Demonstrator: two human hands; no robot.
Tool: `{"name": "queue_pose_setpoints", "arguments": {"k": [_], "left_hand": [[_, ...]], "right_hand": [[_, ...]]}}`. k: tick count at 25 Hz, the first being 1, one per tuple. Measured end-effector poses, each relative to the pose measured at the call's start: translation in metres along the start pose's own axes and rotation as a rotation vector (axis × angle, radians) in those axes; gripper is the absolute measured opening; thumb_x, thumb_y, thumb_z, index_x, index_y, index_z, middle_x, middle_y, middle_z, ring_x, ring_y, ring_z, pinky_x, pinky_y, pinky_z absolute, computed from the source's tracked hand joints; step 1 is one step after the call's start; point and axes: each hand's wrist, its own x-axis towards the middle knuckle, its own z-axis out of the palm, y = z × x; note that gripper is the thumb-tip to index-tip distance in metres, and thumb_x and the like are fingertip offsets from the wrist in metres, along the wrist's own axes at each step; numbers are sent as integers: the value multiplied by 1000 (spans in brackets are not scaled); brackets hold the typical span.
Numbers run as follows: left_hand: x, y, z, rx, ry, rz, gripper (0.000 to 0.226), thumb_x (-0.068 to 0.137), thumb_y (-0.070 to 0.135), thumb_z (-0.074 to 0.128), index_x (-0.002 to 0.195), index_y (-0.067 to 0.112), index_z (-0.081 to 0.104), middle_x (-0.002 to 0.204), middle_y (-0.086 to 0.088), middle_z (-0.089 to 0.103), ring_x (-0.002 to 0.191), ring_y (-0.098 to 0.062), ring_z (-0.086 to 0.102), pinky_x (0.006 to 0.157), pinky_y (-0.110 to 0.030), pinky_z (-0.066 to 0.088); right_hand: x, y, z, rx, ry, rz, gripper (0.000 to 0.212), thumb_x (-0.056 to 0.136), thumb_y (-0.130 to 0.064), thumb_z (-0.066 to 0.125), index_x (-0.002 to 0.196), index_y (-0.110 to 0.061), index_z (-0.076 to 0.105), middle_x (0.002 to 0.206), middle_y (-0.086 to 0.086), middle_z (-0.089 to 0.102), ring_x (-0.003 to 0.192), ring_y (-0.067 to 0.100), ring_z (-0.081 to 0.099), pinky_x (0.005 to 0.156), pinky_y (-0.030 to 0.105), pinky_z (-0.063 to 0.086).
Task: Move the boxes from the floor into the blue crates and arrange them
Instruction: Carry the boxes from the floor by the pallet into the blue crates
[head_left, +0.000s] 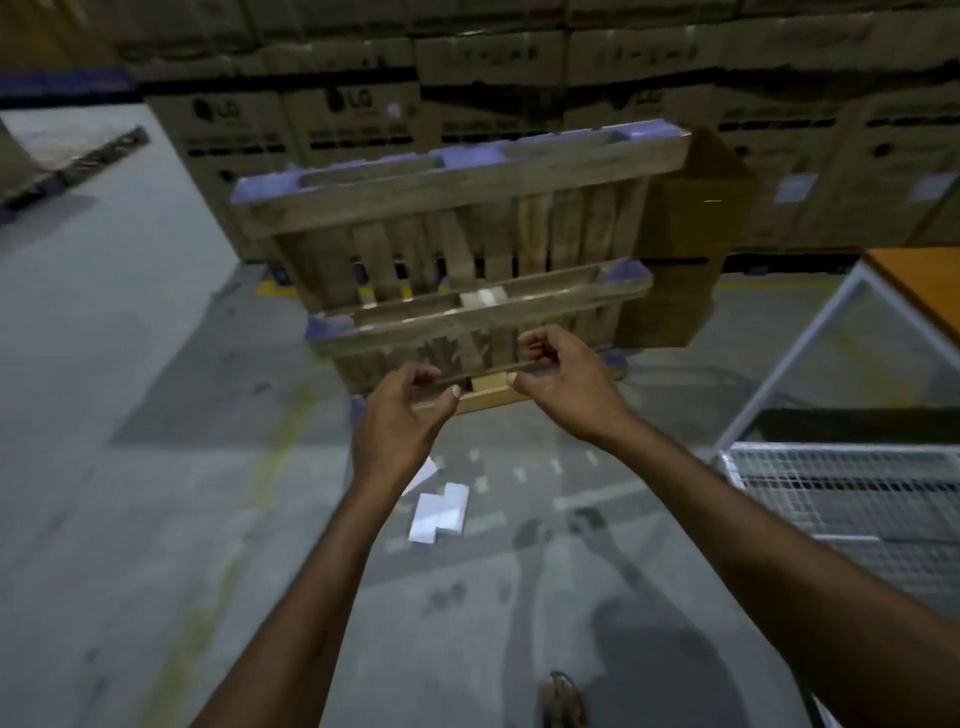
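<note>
Several small white boxes (439, 512) lie on the grey concrete floor, below and between my forearms. Both arms reach forward above them. My left hand (400, 415) and my right hand (563, 387) are held close together with fingers and thumbs curled. Each seems to pinch one end of a thin dark strip (478, 375) that runs between them, though blur makes this uncertain. Just behind the hands stand stacked wooden pallets (467, 208) with blue corner blocks. No blue crate shows clearly.
A white wire-mesh cage (852, 493) and a white frame with an orange-topped table (924, 280) stand at the right. Brown cartons (353, 119) form a wall at the back. One brown carton (685, 260) leans beside the pallets. A foot (563, 699) shows at the bottom.
</note>
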Motion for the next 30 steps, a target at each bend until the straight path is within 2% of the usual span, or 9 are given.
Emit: {"name": "queue_pose_setpoints", "arguments": {"k": [2,5,7,12,16,20,22,26,30], "left_hand": [[18,-29,0,37,42,-84,30,83,56,70,103,33,68,102,17,70,95,-5,66,74,-29,53],[35,-67,2,40,104,-195,39,83,69,64,100,34,66,100,20,70,92,-1,65,73,-29,53],[49,-96,6,26,115,-269,43,82,74,61,100,35,66,101,21,70,93,0,65,74,-29,53],[91,-186,35,49,64,-372,25,90,49,68,109,34,65,109,17,69,97,-6,66,79,-31,55],[120,-271,76,52,-34,-414,22,90,37,71,111,31,66,111,14,69,95,-6,66,78,-29,55],[127,-367,132,64,-120,-490,21,89,32,72,109,31,65,110,14,69,93,-8,67,78,-30,55],[120,-417,167,65,-162,-516,22,88,30,72,110,29,66,111,11,69,92,-10,67,80,-33,56],[91,-521,249,64,-179,-585,25,88,29,73,111,25,66,112,6,68,94,-16,67,84,-39,57],[50,-626,349,130,-206,-620,29,89,31,72,117,24,64,121,1,64,103,-20,66,89,-40,55]], "right_hand": [[34,9,30,-9,-74,-3,44,80,-38,76,120,-29,60,114,-10,62,103,5,60,91,33,55],[76,25,71,-32,-176,-1,46,81,-38,78,122,-27,61,114,-10,62,101,4,58,83,24,51],[101,39,102,-41,-239,14,47,81,-41,77,123,-29,59,115,-11,61,102,3,58,84,24,51],[148,86,183,-61,-335,126,45,83,-41,75,123,-30,58,113,-12,59,101,5,57,84,27,51],[177,137,251,-41,-295,241,44,83,-34,78,122,-24,59,109,-7,60,96,10,58,80,26,50],[192,217,326,34,-261,481,37,80,-25,78,113,-23,62,104,-4,64,92,17,64,83,34,54],[191,265,367,30,-286,538,37,79,-23,78,112,-21,62,103,-3,65,94,18,65,87,37,54],[179,372,453,10,-356,562,41,76,-23,79,113,-20,62,104,-2,66,95,19,65,91,39,54],[160,493,539,-23,-425,564,41,77,-25,77,115,-22,61,110,-2,65,99,16,63,88,30,50]]}}
